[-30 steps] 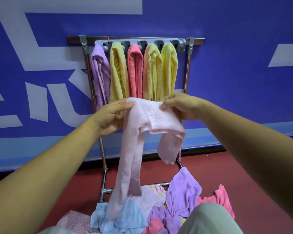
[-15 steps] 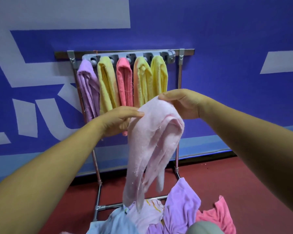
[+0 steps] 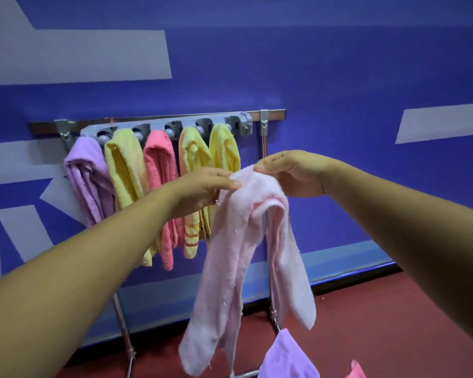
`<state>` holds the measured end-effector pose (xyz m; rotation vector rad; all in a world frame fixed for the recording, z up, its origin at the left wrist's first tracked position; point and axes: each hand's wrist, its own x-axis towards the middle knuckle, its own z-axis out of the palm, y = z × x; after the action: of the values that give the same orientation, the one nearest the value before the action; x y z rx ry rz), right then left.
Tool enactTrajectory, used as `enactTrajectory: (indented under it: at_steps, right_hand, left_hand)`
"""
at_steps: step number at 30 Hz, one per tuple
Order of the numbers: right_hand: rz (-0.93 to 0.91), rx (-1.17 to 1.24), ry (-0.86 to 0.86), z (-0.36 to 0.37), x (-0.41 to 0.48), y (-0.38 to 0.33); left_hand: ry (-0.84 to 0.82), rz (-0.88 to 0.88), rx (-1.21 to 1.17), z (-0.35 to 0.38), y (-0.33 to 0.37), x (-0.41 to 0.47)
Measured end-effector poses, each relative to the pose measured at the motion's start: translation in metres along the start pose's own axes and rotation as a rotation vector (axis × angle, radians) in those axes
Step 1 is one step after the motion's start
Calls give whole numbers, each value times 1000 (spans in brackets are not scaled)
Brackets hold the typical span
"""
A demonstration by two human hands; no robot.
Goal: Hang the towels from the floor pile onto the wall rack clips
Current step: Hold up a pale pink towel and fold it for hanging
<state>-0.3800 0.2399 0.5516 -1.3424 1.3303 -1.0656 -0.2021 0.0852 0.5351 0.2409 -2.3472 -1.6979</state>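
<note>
A pale pink towel [image 3: 238, 257] hangs folded from both my hands in front of the rack. My left hand [image 3: 202, 190] pinches its top fold from the left; my right hand [image 3: 292, 173] grips the same fold from the right. Behind them the grey clip rack [image 3: 164, 126] holds several towels: a lilac one [image 3: 89, 181], a yellow one [image 3: 124, 170], a coral pink one [image 3: 159, 162], a yellow-orange one [image 3: 193, 156] and another yellow one [image 3: 224, 148]. The rightmost clip [image 3: 241, 124] holds nothing. A lilac towel [image 3: 287, 358] from the floor pile shows at the bottom edge.
The rack sits on a metal bar [image 3: 271, 114] with chrome legs [image 3: 123, 320] standing on a red floor [image 3: 393, 323] against a blue wall. A pink cloth corner [image 3: 355, 371] lies at the bottom right.
Both hands have lifted the pink towel higher and closer to the rack, and they have drawn together on its top fold. The view has tilted up, hiding most of the floor pile.
</note>
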Motion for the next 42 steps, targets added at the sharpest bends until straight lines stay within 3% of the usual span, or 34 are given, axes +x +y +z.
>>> enactTrajectory:
  at_steps: [6,13,21,26,32,35,39,42]
  right_hand:
    - [26,-23,41,-61,5,-25]
    - [-36,-15,175,-113,26,-51]
    - [-73,-35,279,-145,79,-45]
    - [-113,25,516,-164,120,-45]
    - [-90,50,560,-174,155,-31]
    - [-36,-5,499,-172,158,-6]
    - [-168,143,549,-180,157,-2]
    - [-162,-59,788,-169,159,2]
  left_hand:
    - [-109,44,205,-9,39,67]
    - [-22,74,280,-18,73,129]
    - [323,205,665,-51,79,174]
    - [437,181,757,-76,66,196]
    - [586,215,1133,-86,40,224]
    - [551,172,1136,-89,44,225]
    - [452,162,963,-93,49,218]
    - [440,213,1295,-82,47,217]
